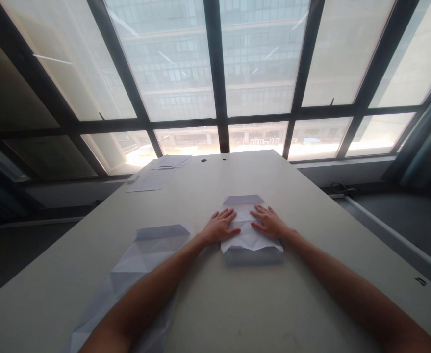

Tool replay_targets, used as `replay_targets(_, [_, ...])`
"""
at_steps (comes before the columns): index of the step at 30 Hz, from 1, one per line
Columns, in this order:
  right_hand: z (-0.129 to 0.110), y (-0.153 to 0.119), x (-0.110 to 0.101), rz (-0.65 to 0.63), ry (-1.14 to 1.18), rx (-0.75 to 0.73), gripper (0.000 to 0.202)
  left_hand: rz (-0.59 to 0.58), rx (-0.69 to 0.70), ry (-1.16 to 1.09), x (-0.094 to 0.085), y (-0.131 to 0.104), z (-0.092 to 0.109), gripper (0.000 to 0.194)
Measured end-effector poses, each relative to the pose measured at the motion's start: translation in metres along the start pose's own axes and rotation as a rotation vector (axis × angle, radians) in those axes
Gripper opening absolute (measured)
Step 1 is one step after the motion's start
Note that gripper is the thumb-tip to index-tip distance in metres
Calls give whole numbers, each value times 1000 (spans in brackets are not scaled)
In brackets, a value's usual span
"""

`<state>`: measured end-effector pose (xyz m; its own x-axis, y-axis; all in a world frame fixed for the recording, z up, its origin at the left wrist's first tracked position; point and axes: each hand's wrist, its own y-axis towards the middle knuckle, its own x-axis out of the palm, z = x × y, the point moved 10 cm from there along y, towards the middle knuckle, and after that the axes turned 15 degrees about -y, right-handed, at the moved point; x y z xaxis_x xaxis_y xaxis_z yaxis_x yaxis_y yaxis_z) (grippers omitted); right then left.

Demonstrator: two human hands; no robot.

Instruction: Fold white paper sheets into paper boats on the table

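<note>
A creased sheet of white paper (250, 240) lies on the table in front of me, its far edge folded into a flap and its near edge lifted a little off the surface. My left hand (220, 226) rests on its left side, fingers spread and pointing forward. On the right side lies my right hand (268, 221), also flat with fingers apart. More folded white paper (145, 250) with several creases stretches along the table to the left, partly hidden under my left forearm.
The long white table (311, 304) runs toward a wall of windows (259, 59). Flat paper sheets (145, 181) lie at its far left. A round hole (204, 160) is near the far edge. A small dark mark (420, 281) shows at the right edge; a curtain (421, 132) hangs beyond.
</note>
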<state>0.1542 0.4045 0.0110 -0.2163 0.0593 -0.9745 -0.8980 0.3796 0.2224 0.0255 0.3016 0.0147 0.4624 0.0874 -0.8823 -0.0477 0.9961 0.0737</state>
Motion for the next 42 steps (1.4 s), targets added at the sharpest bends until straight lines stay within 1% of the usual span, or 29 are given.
replay_targets(3, [-3,-1,2,-41,13,-46,72,67,19,-45,-7,0,-3,73])
replay_targets(5, [-1,0,1,-23,33,-32,71,145,38,-88,-13,1,-5,64])
replay_targets(8, [5,2,-2,46,80,23,59,248,71,-181,-22,4,-9,43])
replay_targets(11, [12,3,-6,120,142,69,46,325,95,-287,-28,6,-14,26])
replay_targets(15, [18,2,-14,226,227,105,30,410,112,-396,-35,4,-16,16])
replay_targets(17, [22,1,-21,289,276,129,20,481,117,-448,-43,-1,-15,16])
replay_targets(19, [25,-1,-27,353,356,150,17,565,105,-489,-52,-6,-14,17])
replay_targets(21, [27,-3,-34,425,476,156,19,639,92,-511,-60,-11,-13,19])
replay_targets(24, [30,-5,-43,525,689,137,21,736,108,-542,-71,-20,-9,22])
replay_targets(26, [33,-5,-44,558,799,153,24,781,114,-594,-76,-26,-8,24])
replay_targets(29, [39,-7,-43,581,893,232,30,825,100,-687,-79,-31,-10,27])
replay_targets(32, [38,-7,-43,572,965,288,34,858,83,-787,-80,-33,-14,30])
replay_targets(35, [29,-4,-41,486,1043,285,37,890,34,-946,-77,-30,-26,35])
replay_targets(38, [23,0,-37,418,1041,256,38,951,-57,-1120,-72,-29,-43,41])
replay_targets(40, [25,0,-34,429,1019,277,37,937,-99,-1247,-66,-25,-50,43])
replay_targets(42, [32,-2,-30,467,1021,329,35,854,-75,-1348,-60,-17,-48,44])
